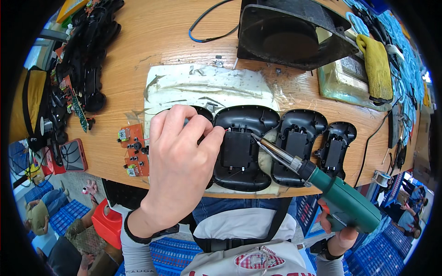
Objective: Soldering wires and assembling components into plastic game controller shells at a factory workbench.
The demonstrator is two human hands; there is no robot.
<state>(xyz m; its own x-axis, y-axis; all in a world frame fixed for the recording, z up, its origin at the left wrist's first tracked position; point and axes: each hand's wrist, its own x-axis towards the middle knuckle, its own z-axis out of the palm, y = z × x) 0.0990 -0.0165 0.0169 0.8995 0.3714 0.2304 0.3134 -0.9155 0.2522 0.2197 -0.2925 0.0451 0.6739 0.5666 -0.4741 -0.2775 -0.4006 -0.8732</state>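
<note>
On a cluttered wooden workbench (152, 41) a black controller shell (241, 147) lay open-side up on a pale mat (184, 85); the left hand (177, 161) pinched its left edge, the right hand (340, 230) gripped a green soldering iron (322, 184); the shell looked light, stiff and slick, best held by its rim.

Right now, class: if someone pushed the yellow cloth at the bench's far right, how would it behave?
The yellow cloth looks soft and draped, so it would probably bunch rather than slide stiffly. It seems light. Lying flat, it is unlikely to roll or tip.
</note>
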